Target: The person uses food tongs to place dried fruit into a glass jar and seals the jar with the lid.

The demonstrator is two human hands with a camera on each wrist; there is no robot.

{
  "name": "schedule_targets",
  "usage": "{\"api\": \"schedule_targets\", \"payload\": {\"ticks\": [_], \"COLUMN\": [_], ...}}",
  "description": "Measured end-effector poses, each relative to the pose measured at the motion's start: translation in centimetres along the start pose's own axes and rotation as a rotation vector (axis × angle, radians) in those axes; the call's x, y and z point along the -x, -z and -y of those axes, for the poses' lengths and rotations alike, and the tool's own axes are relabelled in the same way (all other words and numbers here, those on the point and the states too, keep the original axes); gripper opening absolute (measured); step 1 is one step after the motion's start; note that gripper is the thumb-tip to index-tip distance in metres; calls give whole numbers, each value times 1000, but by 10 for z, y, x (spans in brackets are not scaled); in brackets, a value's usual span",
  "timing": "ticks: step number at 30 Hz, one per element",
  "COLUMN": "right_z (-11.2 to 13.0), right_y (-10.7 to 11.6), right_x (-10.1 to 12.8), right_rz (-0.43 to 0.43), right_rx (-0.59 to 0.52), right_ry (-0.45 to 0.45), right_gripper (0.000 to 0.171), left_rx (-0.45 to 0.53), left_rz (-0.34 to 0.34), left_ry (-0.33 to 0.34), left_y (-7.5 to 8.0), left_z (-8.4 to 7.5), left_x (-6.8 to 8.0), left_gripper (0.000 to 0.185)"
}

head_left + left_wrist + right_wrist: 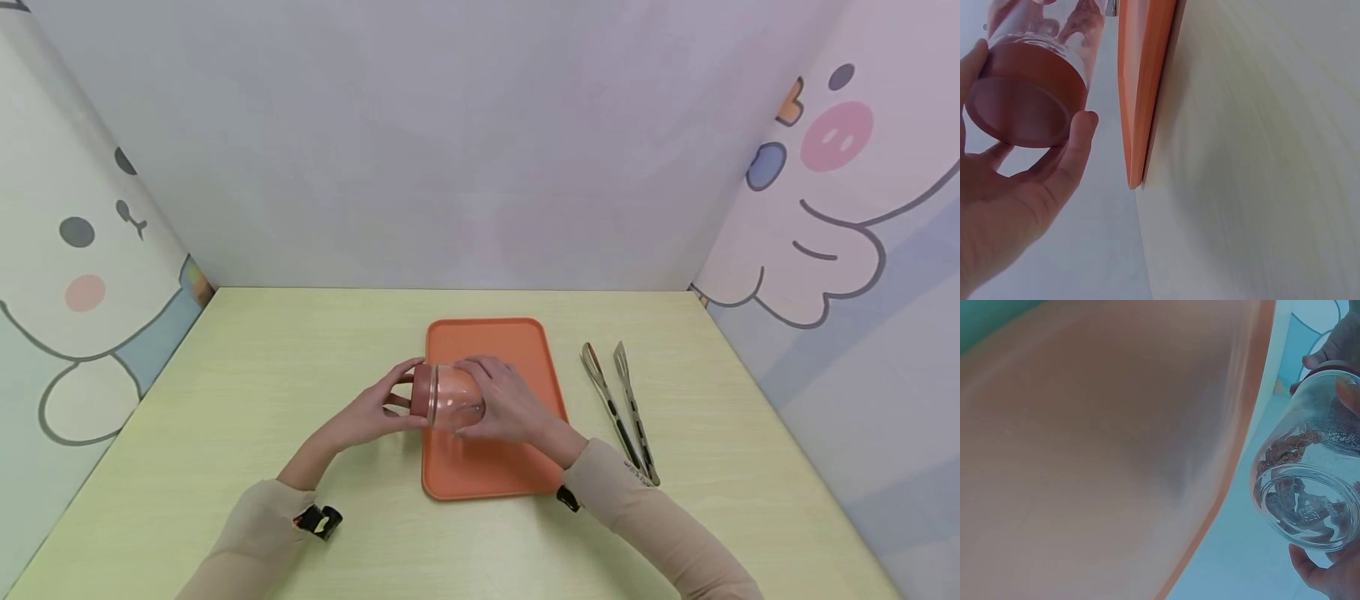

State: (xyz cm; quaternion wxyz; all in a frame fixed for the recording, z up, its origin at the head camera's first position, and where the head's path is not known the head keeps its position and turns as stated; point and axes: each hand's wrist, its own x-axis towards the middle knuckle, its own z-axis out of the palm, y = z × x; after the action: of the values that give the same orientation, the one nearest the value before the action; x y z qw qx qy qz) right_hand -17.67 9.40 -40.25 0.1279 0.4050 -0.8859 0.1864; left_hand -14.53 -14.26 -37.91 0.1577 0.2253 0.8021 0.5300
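Observation:
A clear glass jar [456,402] with a reddish-brown lid [422,393] lies on its side in the air, held over an orange tray [487,475]. My left hand [375,412] grips the lid from the left, with the thumb and fingers spread around its rim. Around the glass body near the base, my right hand [510,404] holds from the other side. The left wrist view shows the flat top of the lid [1019,115] between the fingertips. In the right wrist view the glass base [1307,509] faces the camera.
Metal tongs [630,408] with dark grips lie on the pale wooden table [300,350] to the right of the tray. White walls with cartoon animals [836,137] stand at the sides, and a plain wall [450,150] closes the back.

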Motion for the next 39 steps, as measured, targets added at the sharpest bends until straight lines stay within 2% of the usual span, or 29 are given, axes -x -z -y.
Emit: {"api": "schedule_targets", "payload": {"ticks": [7,9,15,18,22,31,39], "right_z": [0,-1,0,0,-1,0,0], "right_y": [0,0,-1,-1,0,0,0], "right_x": [0,0,0,0,0,0,2], "right_rz": [4,5,-3,-8,-2,17,14], "right_rx": [8,13,20,19,21,8,7], "right_ry": [4,5,0,1,3,-23,-16], "right_gripper": [83,83,81,81,81,82,81], "left_rx": [54,39,34,33,39,50,21], "left_rz": [12,-5,-80,-100,-105,-77,8], "left_ry": [-41,-25,79,94,71,31,27], "left_y": [-1,-2,-4,-3,-2,-1,1], "left_z": [0,-1,-3,11,28,29,30], "left_x": [-1,-1,-2,-6,-11,-8,-5], "left_gripper": [77,74,67,69,70,65,68]}}
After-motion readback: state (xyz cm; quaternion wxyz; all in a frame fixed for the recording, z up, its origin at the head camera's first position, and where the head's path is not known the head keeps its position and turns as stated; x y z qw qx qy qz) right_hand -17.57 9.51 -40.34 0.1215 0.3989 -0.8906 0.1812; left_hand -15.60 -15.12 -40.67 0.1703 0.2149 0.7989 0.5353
